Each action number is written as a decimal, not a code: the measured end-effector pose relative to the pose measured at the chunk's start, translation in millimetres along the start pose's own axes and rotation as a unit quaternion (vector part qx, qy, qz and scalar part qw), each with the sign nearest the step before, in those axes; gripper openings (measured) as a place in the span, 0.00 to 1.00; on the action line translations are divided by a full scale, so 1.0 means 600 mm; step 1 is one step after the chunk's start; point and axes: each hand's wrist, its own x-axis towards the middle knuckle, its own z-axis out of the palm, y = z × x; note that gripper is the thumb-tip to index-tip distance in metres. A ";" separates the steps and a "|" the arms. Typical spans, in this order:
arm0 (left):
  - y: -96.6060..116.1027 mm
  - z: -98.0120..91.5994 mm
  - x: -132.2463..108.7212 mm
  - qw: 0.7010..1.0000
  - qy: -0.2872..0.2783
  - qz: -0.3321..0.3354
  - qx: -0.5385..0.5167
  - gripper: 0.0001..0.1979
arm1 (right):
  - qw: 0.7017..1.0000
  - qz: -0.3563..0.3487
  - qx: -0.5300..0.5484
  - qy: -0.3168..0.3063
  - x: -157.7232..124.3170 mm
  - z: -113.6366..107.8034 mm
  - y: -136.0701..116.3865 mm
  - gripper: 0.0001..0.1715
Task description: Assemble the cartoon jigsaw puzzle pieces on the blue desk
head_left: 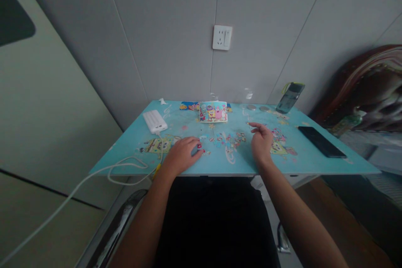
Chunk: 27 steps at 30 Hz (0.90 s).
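Since the small pieces (230,140) lie between my left grip (184,154) and right grip (262,140), both can reach.
My left grip is spread beside a red piece (199,146) on the counter (125,146); I can't tell if the right pinches anything. One card (213,112) stands facing me, maybe so I can see it. One phone (322,141), one bottle (289,98) and one power bank (154,121) sit at the sides, maybe to leave room. The pieces are too tiny to count.
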 end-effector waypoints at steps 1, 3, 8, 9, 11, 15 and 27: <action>-0.001 0.001 0.000 1.000 0.000 0.000 0.000 0.14 | 1.000 -0.001 -0.001 -0.001 0.000 0.000 0.000 0.27; -0.002 0.002 0.000 1.000 0.000 -0.001 0.000 0.14 | 1.000 0.001 -0.001 -0.006 0.000 0.000 0.001 0.26; -0.004 0.005 0.000 1.000 0.005 -0.002 -0.003 0.14 | 1.000 0.011 0.008 -0.017 0.000 0.002 0.004 0.23; -0.004 0.006 0.000 1.000 0.005 -0.003 -0.004 0.14 | 1.000 0.012 0.009 -0.019 0.000 0.003 0.005 0.22; -0.003 0.005 0.000 1.000 0.006 -0.004 -0.003 0.13 | 1.000 0.014 0.012 -0.022 -0.001 0.003 0.007 0.22; -0.002 0.004 0.000 1.000 0.008 0.000 -0.006 0.13 | 0.999 0.021 0.015 -0.025 -0.001 0.005 0.010 0.22; -0.004 0.004 0.000 1.000 0.003 0.000 -0.003 0.14 | 0.999 0.026 0.000 -0.042 -0.005 0.005 0.002 0.22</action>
